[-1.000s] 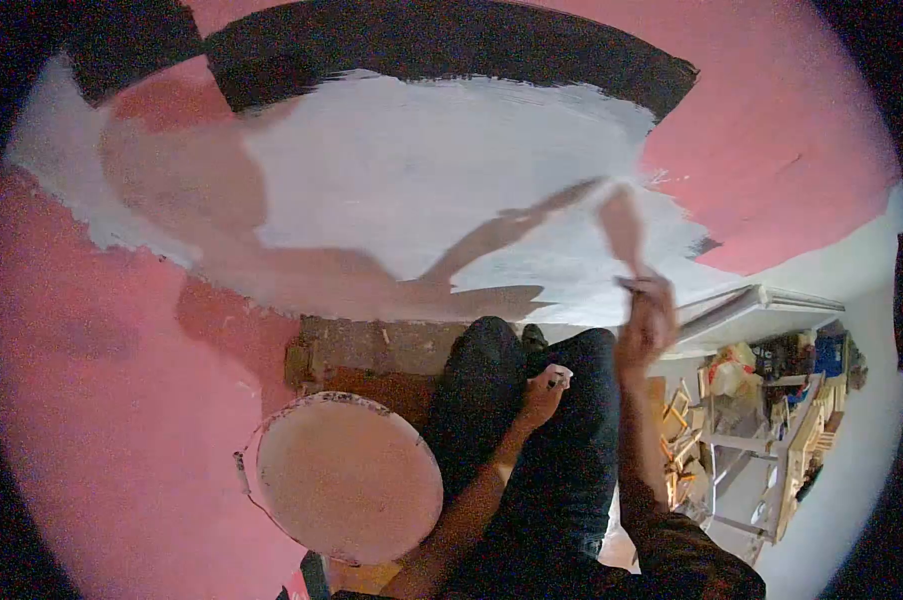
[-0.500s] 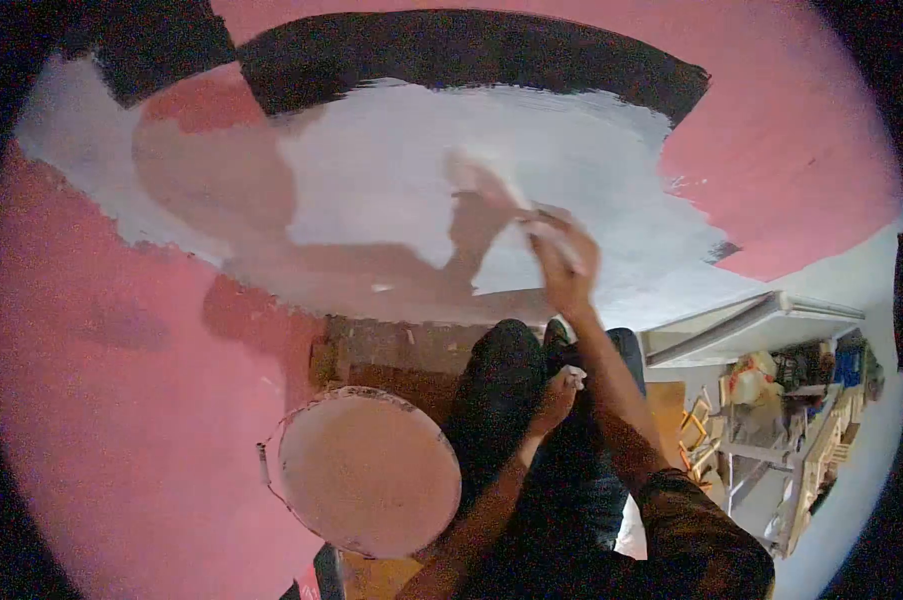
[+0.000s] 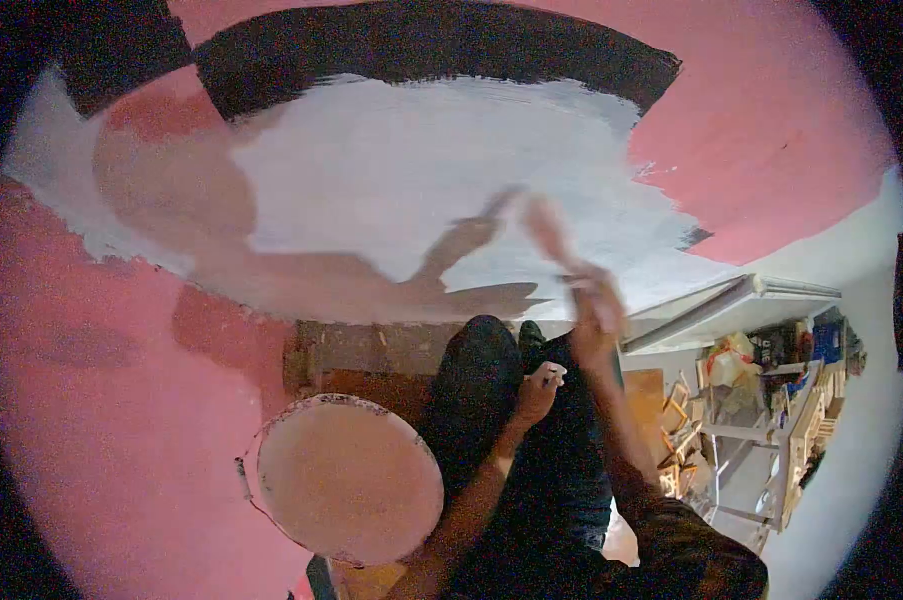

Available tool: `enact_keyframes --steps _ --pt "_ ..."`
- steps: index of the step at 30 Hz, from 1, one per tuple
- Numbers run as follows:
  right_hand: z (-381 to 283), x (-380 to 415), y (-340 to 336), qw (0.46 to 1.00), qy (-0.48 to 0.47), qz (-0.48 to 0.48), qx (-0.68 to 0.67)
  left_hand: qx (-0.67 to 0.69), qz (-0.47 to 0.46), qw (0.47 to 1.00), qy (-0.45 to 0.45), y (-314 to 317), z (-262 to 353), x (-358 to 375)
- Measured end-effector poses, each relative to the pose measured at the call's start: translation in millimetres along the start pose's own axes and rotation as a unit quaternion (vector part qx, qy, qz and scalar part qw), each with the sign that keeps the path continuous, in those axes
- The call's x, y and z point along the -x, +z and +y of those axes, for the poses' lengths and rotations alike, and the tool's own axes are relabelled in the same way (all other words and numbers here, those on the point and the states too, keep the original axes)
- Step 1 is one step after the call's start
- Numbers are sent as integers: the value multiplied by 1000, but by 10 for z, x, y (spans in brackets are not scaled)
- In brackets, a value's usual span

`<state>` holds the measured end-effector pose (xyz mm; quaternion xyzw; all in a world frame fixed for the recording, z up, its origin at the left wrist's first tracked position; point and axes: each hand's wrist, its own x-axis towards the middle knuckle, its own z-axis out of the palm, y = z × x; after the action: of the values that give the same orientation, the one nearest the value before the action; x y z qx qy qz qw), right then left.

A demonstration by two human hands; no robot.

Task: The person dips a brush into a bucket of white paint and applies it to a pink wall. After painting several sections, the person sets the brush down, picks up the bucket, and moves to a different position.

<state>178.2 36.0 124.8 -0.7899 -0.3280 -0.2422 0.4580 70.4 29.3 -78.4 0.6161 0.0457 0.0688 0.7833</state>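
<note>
My right hand (image 3: 595, 312), blurred by motion, is closed around the handle of a paintbrush (image 3: 548, 225). The brush head overlaps the wet-looking white paint patch (image 3: 391, 160) on the pink wall, under a broad black painted band (image 3: 441, 45). Over my thighs, my left hand (image 3: 538, 395) is closed, with a small whitish thing showing at its fingertips that I cannot make out. Beside my left forearm is a round bucket (image 3: 346, 480), its face pale pinkish in the shade and its rim smeared. Its wire handle hangs toward the left.
A white panel or shelf (image 3: 736, 305) juts out at the right. Below it stands a rack (image 3: 761, 430) with bags, boxes and wooden pieces. Small wooden frames (image 3: 678, 430) lie in a heap by it. My knees (image 3: 481, 350) are close to the wall's lower edge.
My right hand and the brush have swung down and to the right across the white patch. The view has shifted slightly; my left hand stays over my thighs.
</note>
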Motion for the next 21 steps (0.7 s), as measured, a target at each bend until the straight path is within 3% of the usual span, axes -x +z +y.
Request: enact_keyframes --steps 2,3,7,11,14,15,16,17,19,21 --pt "-311 13 491 978 -78 -185 58 2 -15 999 -38 -76 97 -6" --pt "-330 58 882 976 -100 -152 -120 6 -14 999 -49 -77 118 6" --pt "-906 -246 1464 955 -109 -193 -198 -2 -19 996 -84 -157 75 31" --pt "-545 -457 1350 948 -115 -231 -188 -3 -6 995 -95 -152 19 19" --pt "79 -447 560 989 -11 -59 -137 -9 13 996 -93 -94 -32 -15" --pt "291 -367 162 997 -4 -60 -43 -27 21 995 -89 -70 -11 -27" --pt "548 -285 -154 998 -41 25 -37 -45 30 995 -84 -45 12 -39" --pt "626 -234 -527 994 -70 25 74 -61 39 994 -79 -24 28 -38" --pt "967 21 -962 987 81 132 -41 10 52 997 -59 43 -73 -50" --pt "1166 194 -1279 956 122 250 -96 57 47 994 -79 86 -31 -62"
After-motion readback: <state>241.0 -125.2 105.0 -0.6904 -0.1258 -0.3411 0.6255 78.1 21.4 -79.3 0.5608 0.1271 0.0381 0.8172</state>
